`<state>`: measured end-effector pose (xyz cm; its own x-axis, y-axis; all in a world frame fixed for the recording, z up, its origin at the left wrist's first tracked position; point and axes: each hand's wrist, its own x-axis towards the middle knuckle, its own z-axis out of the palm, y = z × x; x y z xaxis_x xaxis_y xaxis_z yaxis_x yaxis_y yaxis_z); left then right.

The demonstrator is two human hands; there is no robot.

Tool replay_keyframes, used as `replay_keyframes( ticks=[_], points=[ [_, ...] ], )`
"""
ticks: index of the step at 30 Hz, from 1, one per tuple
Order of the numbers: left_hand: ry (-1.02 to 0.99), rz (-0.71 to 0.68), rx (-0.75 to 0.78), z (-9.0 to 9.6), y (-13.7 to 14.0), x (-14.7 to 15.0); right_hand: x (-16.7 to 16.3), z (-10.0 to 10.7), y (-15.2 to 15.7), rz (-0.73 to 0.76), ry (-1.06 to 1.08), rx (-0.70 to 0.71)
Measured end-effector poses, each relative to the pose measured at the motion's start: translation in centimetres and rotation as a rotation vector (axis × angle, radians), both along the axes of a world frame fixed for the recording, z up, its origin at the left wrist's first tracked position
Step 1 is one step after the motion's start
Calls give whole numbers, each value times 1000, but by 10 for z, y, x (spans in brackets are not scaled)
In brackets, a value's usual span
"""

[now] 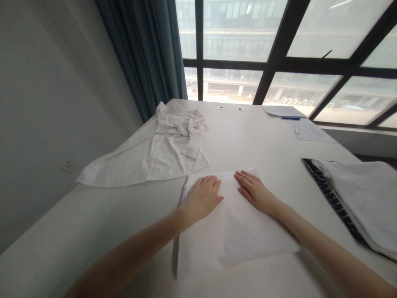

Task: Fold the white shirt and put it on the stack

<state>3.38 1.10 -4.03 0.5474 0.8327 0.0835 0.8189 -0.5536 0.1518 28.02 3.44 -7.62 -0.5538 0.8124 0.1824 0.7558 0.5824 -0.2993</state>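
A folded white cloth garment [235, 236] lies flat on the white table in front of me. My left hand [204, 196] rests palm down on its upper left part, fingers stretched forward. My right hand [256, 191] lies flat near its upper right edge, with the fingers reaching inward. Neither hand grips anything. Beyond my left hand, a white shirt [173, 149] is spread out, its upper part crumpled and its hem toward me. The garment's left edge shows several layers; how it is folded underneath is hidden.
Stacked white clothes [369, 194] with a black patterned cloth [338, 207] lie at the right edge. Paper sheets [283, 111] and a blue pen [290, 118] lie at the far right. Two small round items sit by the far edge. A wall and curtain [155, 54] border the left.
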Motion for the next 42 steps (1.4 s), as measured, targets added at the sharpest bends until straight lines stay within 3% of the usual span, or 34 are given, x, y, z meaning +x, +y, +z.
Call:
replay_keyframes(
  ticks=[5,9,14,19,26,42],
  points=[
    [48,-6,16,-31,-8,3,2,-7,0,-31,-86,0],
    [58,-17,37,-38,-1,-12,7,-6,4,-59,-134,-12],
    [34,6,43,-41,12,-36,14,-9,8,-107,-138,-19],
    [-120,100,19,-37,30,-50,14,-5,14,-147,-97,5],
    [-144,114,1,-22,56,-43,-2,9,37,-149,-75,101],
    [-66,164,24,-30,76,-35,-8,4,60,-177,-43,112]
  ],
)
